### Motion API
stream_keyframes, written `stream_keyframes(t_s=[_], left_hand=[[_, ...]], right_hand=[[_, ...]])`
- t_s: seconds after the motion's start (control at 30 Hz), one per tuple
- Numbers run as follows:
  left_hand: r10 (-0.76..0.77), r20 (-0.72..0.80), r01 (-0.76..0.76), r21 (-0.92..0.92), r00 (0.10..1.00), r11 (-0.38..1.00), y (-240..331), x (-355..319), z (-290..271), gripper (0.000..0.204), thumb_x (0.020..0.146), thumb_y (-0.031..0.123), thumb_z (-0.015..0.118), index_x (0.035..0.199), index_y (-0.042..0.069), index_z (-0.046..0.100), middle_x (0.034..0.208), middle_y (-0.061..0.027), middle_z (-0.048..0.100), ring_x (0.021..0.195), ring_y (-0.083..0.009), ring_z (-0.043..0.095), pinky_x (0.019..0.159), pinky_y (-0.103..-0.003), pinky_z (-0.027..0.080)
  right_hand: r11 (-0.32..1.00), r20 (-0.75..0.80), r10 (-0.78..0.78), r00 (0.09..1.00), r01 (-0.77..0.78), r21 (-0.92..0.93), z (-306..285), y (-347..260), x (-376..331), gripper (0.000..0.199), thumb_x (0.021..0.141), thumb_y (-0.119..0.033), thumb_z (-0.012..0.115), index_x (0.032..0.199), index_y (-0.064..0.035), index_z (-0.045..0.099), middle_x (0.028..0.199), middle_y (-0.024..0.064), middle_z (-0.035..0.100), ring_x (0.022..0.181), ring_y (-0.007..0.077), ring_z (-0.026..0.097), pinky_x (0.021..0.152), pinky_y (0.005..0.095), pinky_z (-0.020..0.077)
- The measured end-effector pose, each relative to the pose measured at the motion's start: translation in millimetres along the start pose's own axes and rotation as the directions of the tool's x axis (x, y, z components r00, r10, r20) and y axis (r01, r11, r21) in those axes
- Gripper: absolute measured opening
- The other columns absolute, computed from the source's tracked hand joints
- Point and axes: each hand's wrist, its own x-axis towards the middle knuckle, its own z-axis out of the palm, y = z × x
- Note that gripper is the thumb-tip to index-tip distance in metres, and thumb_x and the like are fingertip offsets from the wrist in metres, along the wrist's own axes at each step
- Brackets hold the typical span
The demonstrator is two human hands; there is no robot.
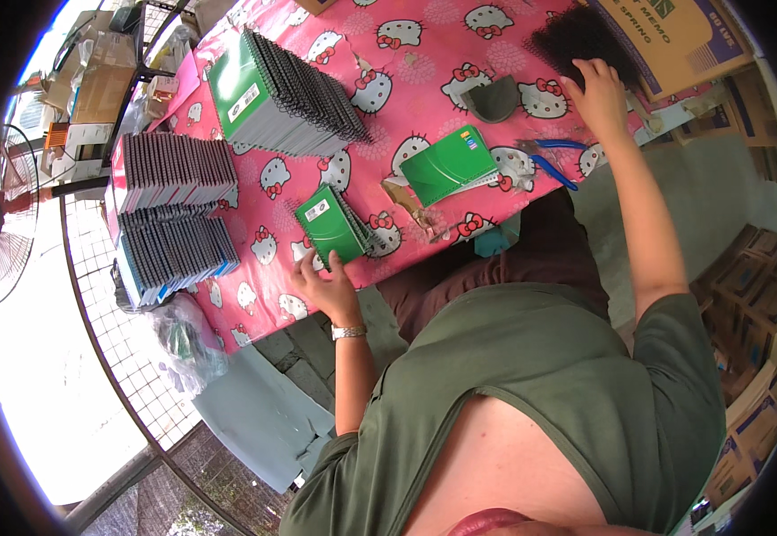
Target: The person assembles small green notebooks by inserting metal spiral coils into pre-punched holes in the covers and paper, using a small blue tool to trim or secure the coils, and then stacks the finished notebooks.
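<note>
At the near edge of the table, my left hand (324, 288) has its fingers apart beside a small stack of green spiral notebooks (327, 223); its fingertips are at the stack's lower edge. My right hand (599, 100) reaches to the far right, fingers spread at the edge of a heap of black binding coils (580, 43). No coil shows clearly between those fingers. Between my hands lies a single green notebook (449, 166), its pages slightly fanned. Blue-handled pliers (554, 159) rest to its right, and a dark grey curved piece (493, 98) sits just beyond.
A tall stack of green spiral notebooks (268, 98) stands at the back left. Two more notebook stacks (174, 170) line the left edge. A cardboard box (674, 40) lies behind the coils. Cartons (755, 295) are piled at right, and a fan (8, 214) stands at left.
</note>
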Motion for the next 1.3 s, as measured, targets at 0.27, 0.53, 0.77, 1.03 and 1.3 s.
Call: stream_keyframes(t_s=[0.27, 0.53, 0.77, 1.03, 1.3], left_hand=[[0.725, 0.337, -0.659, -0.304, 0.601, 0.688, 153, 1, 64, 0.032, 0.079, 0.012, 0.071, 0.109, 0.007, 0.064, 0.112, -0.011, 0.062, 0.105, -0.0301, 0.059, 0.089, -0.043, 0.049], [0.746, 0.539, -0.808, -0.188, 0.391, 0.559, 155, 13, 72, 0.042, 0.078, 0.011, 0.066, 0.119, 0.005, 0.059, 0.108, -0.0098, 0.061, 0.095, -0.0255, 0.062, 0.082, -0.038, 0.054], [0.84, 0.426, -0.908, -0.09, 0.335, 0.409, 130, 6, 71, 0.043, 0.079, 0.014, 0.067, 0.12, 0.005, 0.059, 0.118, -0.0103, 0.06, 0.1, -0.0247, 0.062, 0.083, -0.037, 0.055], [0.825, 0.416, -0.825, -0.247, 0.383, 0.508, 141, 28, 59, 0.035, 0.08, 0.006, 0.061, 0.114, 0.008, 0.061, 0.109, -0.0077, 0.063, 0.095, -0.0275, 0.062, 0.088, -0.042, 0.051], [0.793, 0.255, -0.81, -0.054, 0.554, 0.583, 165, 50, 73, 0.024, 0.081, 0.015, 0.062, 0.104, 0.01, 0.058, 0.097, -0.0065, 0.061, 0.091, -0.0267, 0.059, 0.092, -0.047, 0.042]], right_hand=[[0.988, 0.072, -0.037, 0.997, 0.047, -0.144, 2, -10, 25, 0.021, 0.084, -0.015, 0.066, 0.101, -0.0046, 0.061, 0.105, 0.0129, 0.062, 0.095, 0.0313, 0.065, 0.085, 0.0429, 0.0511], [0.73, -0.128, -0.264, 0.956, 0.285, 0.621, -41, -40, -8, 0.041, 0.084, 0.006, 0.051, 0.123, -0.0052, 0.061, 0.103, 0.015, 0.061, 0.094, 0.0317, 0.062, 0.086, 0.0413, 0.0498], [0.584, 0.232, -0.343, 0.91, 0.013, 0.812, -42, -94, -63, 0.028, 0.094, -0.015, 0.063, 0.121, -0.0079, 0.067, 0.093, 0.0084, 0.059, 0.085, 0.0226, 0.061, 0.075, 0.0347, 0.0487], [0.564, 0.204, -0.333, 0.92, 0.022, 0.825, -43, -111, -64, 0.025, 0.09, -0.008, 0.065, 0.114, -0.007, 0.07, 0.092, 0.0074, 0.06, 0.084, 0.0233, 0.061, 0.076, 0.0346, 0.0494], [0.549, 0.055, -0.288, 0.956, 0.118, 0.827, -35, -130, -59, 0.026, 0.087, -0.002, 0.067, 0.112, -0.0093, 0.072, 0.093, 0.0055, 0.06, 0.083, 0.0206, 0.06, 0.074, 0.0327, 0.0491]])
